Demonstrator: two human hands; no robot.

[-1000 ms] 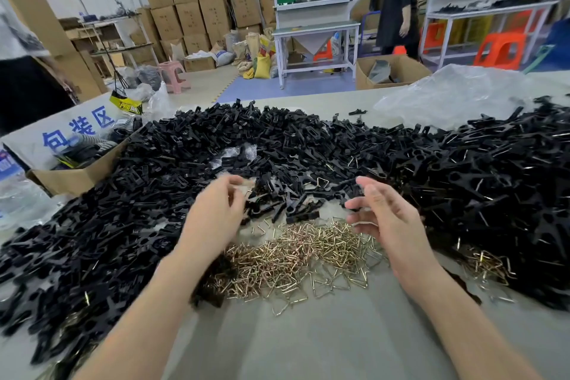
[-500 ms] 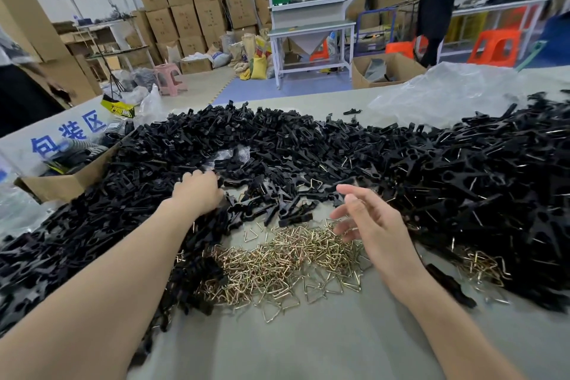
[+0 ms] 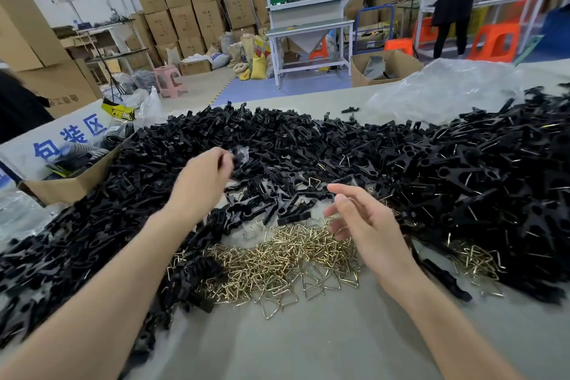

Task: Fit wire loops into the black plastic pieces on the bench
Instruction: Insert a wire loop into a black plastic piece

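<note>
A wide heap of black plastic pieces (image 3: 308,145) covers the grey bench from left to right. A pile of brass-coloured wire loops (image 3: 277,259) lies in front of it, and a smaller bunch of wire loops (image 3: 475,262) sits at the right. My left hand (image 3: 202,182) is raised over the heap with its fingers curled round a black plastic piece (image 3: 236,157); the fingertips are blurred. My right hand (image 3: 367,225) hovers over the right edge of the big loop pile, fingers spread and relaxed, holding nothing.
An open cardboard box (image 3: 58,188) stands at the bench's left edge, and a crumpled clear plastic sheet (image 3: 447,92) lies at the back right. Bare bench surface (image 3: 308,342) lies between my forearms. Beyond are stacked cartons, a workstation and a person standing.
My left hand has reached farther out into the heap, closed on a black piece and lifted. My right hand has stayed over the loops, fingers open.
</note>
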